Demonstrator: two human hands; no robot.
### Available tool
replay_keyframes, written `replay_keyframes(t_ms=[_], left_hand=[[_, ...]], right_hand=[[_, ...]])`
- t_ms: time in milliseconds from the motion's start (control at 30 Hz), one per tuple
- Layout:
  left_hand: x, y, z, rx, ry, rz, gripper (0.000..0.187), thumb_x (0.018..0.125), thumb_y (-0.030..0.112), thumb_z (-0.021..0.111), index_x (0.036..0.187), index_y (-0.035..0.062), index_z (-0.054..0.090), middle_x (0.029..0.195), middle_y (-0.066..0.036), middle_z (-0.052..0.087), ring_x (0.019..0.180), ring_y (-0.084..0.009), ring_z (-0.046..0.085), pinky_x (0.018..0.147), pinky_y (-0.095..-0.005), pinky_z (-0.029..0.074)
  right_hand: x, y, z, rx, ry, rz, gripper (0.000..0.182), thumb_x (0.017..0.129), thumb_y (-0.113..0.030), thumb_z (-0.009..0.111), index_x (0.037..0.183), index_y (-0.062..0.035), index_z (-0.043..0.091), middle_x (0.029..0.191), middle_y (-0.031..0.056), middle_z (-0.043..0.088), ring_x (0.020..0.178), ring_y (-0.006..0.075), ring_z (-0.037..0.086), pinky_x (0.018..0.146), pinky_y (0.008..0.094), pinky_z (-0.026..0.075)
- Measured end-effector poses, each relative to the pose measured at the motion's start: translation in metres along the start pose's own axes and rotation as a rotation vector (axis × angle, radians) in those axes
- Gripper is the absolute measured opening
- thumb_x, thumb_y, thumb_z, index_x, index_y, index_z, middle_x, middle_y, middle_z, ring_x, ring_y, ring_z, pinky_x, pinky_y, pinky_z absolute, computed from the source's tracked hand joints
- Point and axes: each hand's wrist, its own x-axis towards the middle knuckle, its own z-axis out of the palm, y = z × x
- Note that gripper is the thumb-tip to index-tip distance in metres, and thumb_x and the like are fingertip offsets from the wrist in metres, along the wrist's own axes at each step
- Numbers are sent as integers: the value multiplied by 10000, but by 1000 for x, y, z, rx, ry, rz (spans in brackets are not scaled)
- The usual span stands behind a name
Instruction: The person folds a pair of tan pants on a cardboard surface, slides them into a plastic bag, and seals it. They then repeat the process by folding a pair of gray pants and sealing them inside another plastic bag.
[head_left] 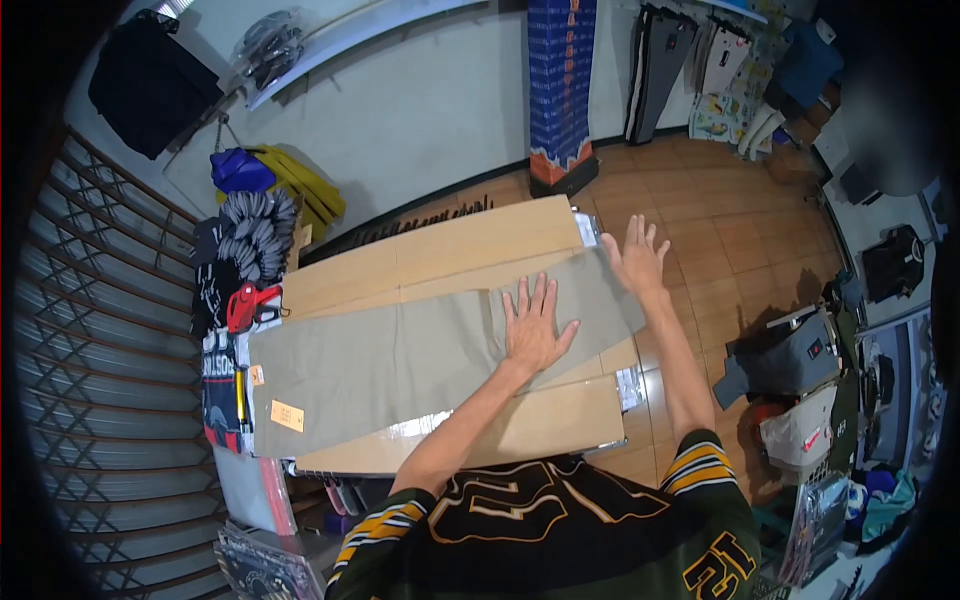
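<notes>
While cloth [370, 355] lies on the cardboard [440, 245], the left hand [535, 325] rests on it, right hand [638, 262] at its end, fingers spread; I judge it light, limp, best held by both ends.

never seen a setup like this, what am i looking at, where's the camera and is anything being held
There is no machine here, just a person working with two bare hands. The only picture comes from a camera worn on that person's head, looking forward and down, so the arms reach up from the bottom. The edges are dark and the room looks bent.

In front lies a brown cardboard surface with a long grey-beige cloth garment spread across it. An orange tag lies on its left part. Beyond that end are a red object and a slim yellow one.

Nothing is gripped: the left hand lies flat on the garment, and the right hand is open at its far right end; whether it touches is hard to tell.
</notes>
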Motion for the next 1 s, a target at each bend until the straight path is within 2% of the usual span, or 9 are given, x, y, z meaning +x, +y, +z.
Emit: replay_keyframes(t_ms=[167,267,367,500,600,700,800,833,1000], left_hand=[[5,0,-6,17,-30,-6,890,958,572,577,1615,25,329,1707,-191,255,1572,-474,161,1231,-694,102],[9,-2,-1,2,32,9,896,951,572,583,1613,23,332,1706,-191,257,1572,-472,164,1231,-691,108],[1,1,-4,-7,13,2,898,949,570,586,1615,24,331,1706,-190,258,1573,-466,166,1232,-688,111],[2,0,-2,7,-4,-7,901,950,569,584,1620,26,323,1706,-186,260,1575,-457,168,1238,-678,112],[3,-1,-3,11,7,4,903,949,568,587,1624,32,320,1708,-181,258,1577,-454,166,1240,-674,112],[8,-2,-5,17,18,-2,899,951,569,581,1623,33,319,1709,-178,256,1577,-453,166,1242,-672,113],[6,-2,0,-15,31,4,894,943,580,593,1614,45,344,1704,-179,266,1577,-456,162,1239,-682,101],[4,-4,2,-30,39,4,893,938,585,601,1610,51,356,1702,-179,271,1576,-458,159,1237,-687,96],[0,-9,-32,-436,47,34,751,919,338,741,1544,47,444,1592,-197,434,1477,-424,381,1217,-544,297]], right_hand=[[-47,-48,-30,162,-236,-718,766,986,-547,569,1564,-61,439,1666,218,341,1564,444,238,1235,677,159],[-21,-23,-38,-128,-313,-220,764,984,-525,584,1574,-66,429,1666,223,337,1560,448,242,1224,687,167],[1,7,-9,-102,-3,49,758,989,-529,573,1573,-67,432,1662,223,338,1556,442,245,1205,694,188],[-43,-46,-33,88,-50,-462,765,1004,-557,531,1578,-62,425,1691,219,281,1547,467,247,1205,697,193],[-50,-31,-17,-71,-252,-406,738,1000,-519,576,1562,-58,445,1704,214,248,1560,464,211,1199,712,180],[-28,-20,-29,-167,-67,23,735,981,-515,625,1501,-11,503,1631,254,380,1500,462,357,1179,643,303],[-19,-4,-46,365,-203,355,720,960,-527,660,1395,43,591,1454,307,566,1348,474,544,1117,550,435],[-25,19,-19,429,-179,290,673,913,-477,741,1291,73,652,1190,318,708,1094,453,704,952,462,554],[-52,46,-14,861,-391,420,443,884,-260,819,1146,80,709,990,199,755,861,236,720,748,365,558]])
